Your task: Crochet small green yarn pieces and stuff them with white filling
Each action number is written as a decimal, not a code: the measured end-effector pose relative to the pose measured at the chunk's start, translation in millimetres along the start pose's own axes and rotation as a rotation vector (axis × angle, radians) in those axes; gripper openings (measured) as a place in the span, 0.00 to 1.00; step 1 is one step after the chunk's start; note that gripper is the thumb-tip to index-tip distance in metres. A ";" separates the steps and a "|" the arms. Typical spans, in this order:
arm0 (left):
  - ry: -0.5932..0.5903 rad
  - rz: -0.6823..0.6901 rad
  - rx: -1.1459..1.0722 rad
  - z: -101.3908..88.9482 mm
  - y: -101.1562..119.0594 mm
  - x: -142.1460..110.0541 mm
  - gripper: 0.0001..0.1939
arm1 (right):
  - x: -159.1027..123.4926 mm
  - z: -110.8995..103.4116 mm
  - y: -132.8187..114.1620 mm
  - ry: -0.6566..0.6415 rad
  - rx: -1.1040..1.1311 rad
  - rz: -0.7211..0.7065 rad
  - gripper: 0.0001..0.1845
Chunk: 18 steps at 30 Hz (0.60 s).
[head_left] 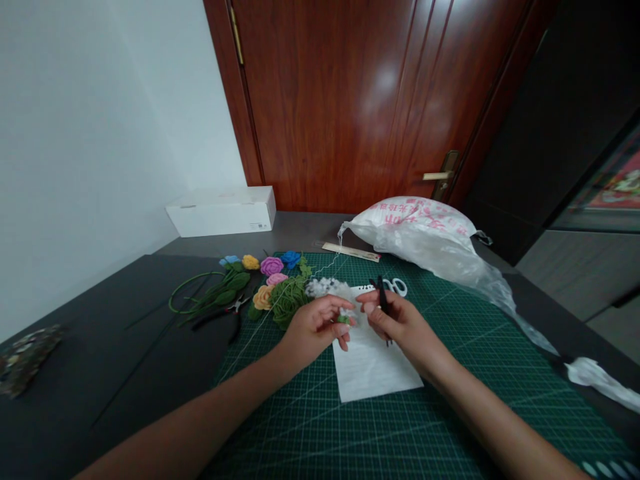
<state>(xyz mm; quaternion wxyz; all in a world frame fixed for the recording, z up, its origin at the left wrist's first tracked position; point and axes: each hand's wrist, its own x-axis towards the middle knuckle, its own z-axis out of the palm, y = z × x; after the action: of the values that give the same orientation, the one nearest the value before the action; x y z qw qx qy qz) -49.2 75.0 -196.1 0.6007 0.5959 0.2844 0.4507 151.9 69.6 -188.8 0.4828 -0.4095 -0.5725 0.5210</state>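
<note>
My left hand [313, 328] pinches a small white and green knitted or crocheted piece [345, 316] between thumb and fingers, above a lined sheet of paper [377, 373]. Close by on the right, my right hand [400, 320] is closed around a slim black tool [383, 295], held upright; its exact kind is hard to make out. The right fingertips come near the small piece, and I cannot tell whether they touch it. Just behind the hands lie a ball of white yarn [327, 287] and a ball of green yarn [289, 303].
A green cutting mat [480, 373] covers the table's middle. Crocheted flowers [272, 267], black-handled pliers [235, 310] and green stems [220, 293] lie left. White-handled scissors [399, 287] and a ruler-like strip [351, 252] lie behind. A stuffed plastic bag [420, 230] and white box [225, 213] stand at the back.
</note>
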 end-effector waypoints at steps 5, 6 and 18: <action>-0.030 0.006 0.202 8.2 -2.7 -7.0 0.13 | 0.2 12.5 15.4 0.004 -0.091 -0.085 0.15; -0.037 0.001 0.193 9.5 -3.0 -7.9 0.14 | 0.2 12.9 16.6 0.021 -0.096 -0.093 0.15; -0.009 0.036 -0.142 3.1 6.6 0.7 0.13 | -4.7 12.1 1.2 0.121 -0.102 -0.172 0.15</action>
<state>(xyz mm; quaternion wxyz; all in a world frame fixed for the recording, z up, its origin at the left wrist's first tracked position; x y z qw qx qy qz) -47.5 73.5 -189.1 0.6347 0.5587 0.2383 0.4778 141.0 62.8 -190.5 0.5381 -0.4134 -0.6011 0.4222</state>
